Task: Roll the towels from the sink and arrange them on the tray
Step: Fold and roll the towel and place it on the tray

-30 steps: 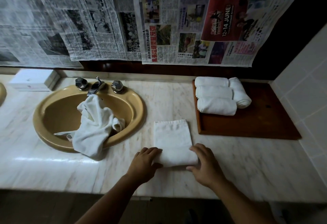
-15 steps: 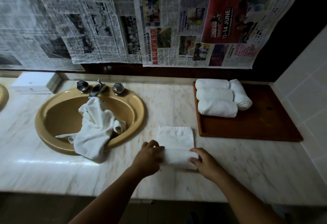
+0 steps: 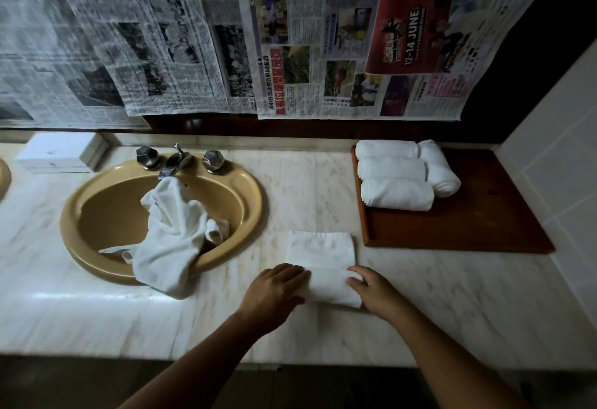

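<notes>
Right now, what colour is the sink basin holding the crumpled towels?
The sink basin is a mustard, tan-yellow colour, seen clearly in the head view.

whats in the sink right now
A heap of crumpled white towels lies in the tan sink, spilling over its near rim. What lies beneath, and how many towels, is hidden.

I am stationed at a bathroom vanity: an oval tan sink point(image 3: 68, 215) is set into a marble countertop point(image 3: 420, 295), with a chrome faucet point(image 3: 172, 163) between two faceted handles point(image 3: 147, 157). A tiled wall point(image 3: 555, 150) bounds my right side. The wooden tray point(image 3: 468, 221) of rolled white towels point(image 3: 394, 169) suggests, possibly, a hotel. Newspaper sheets point(image 3: 323, 47) cover the back wall.
</notes>
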